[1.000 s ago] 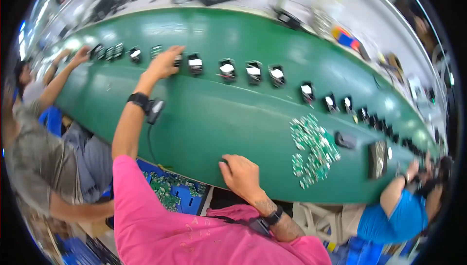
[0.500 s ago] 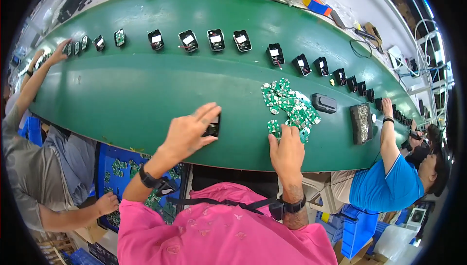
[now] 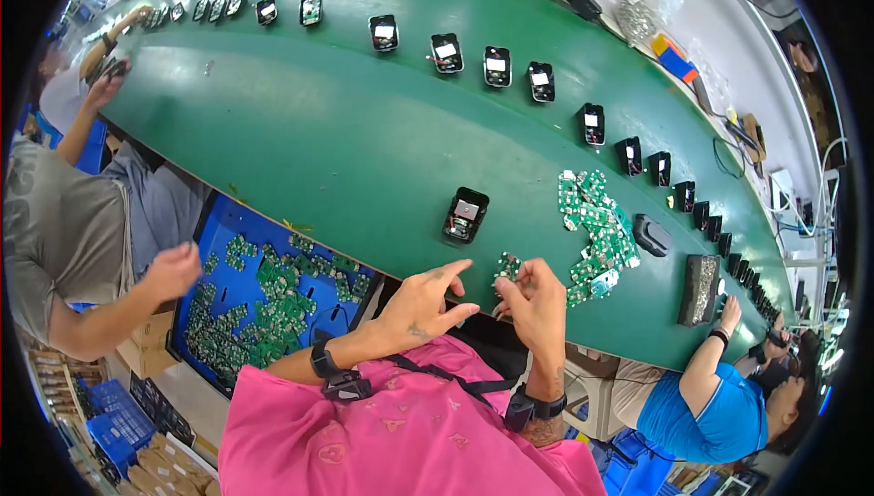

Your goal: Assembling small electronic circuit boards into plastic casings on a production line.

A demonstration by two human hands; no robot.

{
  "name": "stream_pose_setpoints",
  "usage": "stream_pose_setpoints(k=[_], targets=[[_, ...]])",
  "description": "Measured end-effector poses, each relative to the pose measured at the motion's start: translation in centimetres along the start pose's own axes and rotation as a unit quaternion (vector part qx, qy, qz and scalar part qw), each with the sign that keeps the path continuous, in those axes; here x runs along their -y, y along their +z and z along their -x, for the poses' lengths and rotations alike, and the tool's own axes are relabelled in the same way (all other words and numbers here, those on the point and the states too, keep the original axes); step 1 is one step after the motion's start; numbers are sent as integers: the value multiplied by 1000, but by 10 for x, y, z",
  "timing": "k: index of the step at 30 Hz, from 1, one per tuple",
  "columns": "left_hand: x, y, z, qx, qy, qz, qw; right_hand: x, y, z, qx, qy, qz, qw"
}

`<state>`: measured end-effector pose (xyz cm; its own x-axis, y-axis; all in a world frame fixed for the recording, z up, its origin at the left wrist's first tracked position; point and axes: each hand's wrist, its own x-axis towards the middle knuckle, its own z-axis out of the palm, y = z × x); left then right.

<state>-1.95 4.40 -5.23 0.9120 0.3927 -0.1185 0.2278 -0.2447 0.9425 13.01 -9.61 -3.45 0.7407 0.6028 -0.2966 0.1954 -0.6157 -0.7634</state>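
Observation:
Between thumb and fingers, my right hand (image 3: 535,300) grips a small green circuit board (image 3: 507,266) above the table's near edge. My left hand (image 3: 423,303) is just to its left, thumb and forefinger spread apart, holding nothing. Beyond both hands a black plastic housing (image 3: 465,215) stands on the green table, its open top showing a silvery block and other parts inside. To the right of my right hand lies a loose pile of green circuit boards (image 3: 596,232), with a dark grey oblong case (image 3: 652,235) beside it.
A row of black housings (image 3: 497,66) curves along the far side of the green table (image 3: 319,122). A box of small metal parts (image 3: 698,288) stands at right. Blue trays of boards (image 3: 264,214) sit below left. Co-workers sit on both sides, one in a blue shirt (image 3: 701,396).
My left hand has left the black housing and come back toward my body. My right hand has lifted a circuit board away from the pile. The view has turned.

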Motion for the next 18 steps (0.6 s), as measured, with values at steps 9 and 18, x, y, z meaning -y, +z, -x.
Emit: stream_pose_setpoints(k=[9, 18], targets=[[18, -22, 0, 39, 55, 50, 996, 25, 18, 9, 51, -82, -200, 975], [8, -55, -13, -49, 121, -71, 989, 46, 4, -18, 5, -246, 31, 969]])
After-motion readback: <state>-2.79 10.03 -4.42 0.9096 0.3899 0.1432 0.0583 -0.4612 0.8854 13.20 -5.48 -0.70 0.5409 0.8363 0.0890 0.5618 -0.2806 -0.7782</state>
